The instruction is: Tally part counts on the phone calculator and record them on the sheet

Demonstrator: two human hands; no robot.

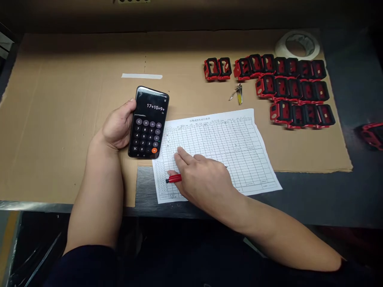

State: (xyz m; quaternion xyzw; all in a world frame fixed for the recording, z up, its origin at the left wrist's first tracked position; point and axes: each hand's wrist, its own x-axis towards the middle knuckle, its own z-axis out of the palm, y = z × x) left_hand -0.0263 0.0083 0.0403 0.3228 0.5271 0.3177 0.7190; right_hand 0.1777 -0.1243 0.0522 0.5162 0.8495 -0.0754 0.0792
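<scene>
My left hand [118, 125] grips a black smartphone [149, 123] upright over the left edge of a paper form. Its calculator screen reads 17+10+9+, with a small 26 or 36 beneath. My right hand [203, 175] rests on the printed form [248, 151], index and middle fingers stretched toward its left columns. A red pen [173, 178] with a dark end is held under that hand, between thumb and palm. The form is a ruled table with some handwriting in the left columns. Part of it is covered by my right hand and the phone.
Rows of red and black plastic frames [295, 88] stand at the right on a cardboard sheet [74, 119]. A tape roll [312, 44] lies behind them. Nail clippers [239, 95] and a white strip [142, 76] lie nearer the middle. Another red part [374, 135] sits far right.
</scene>
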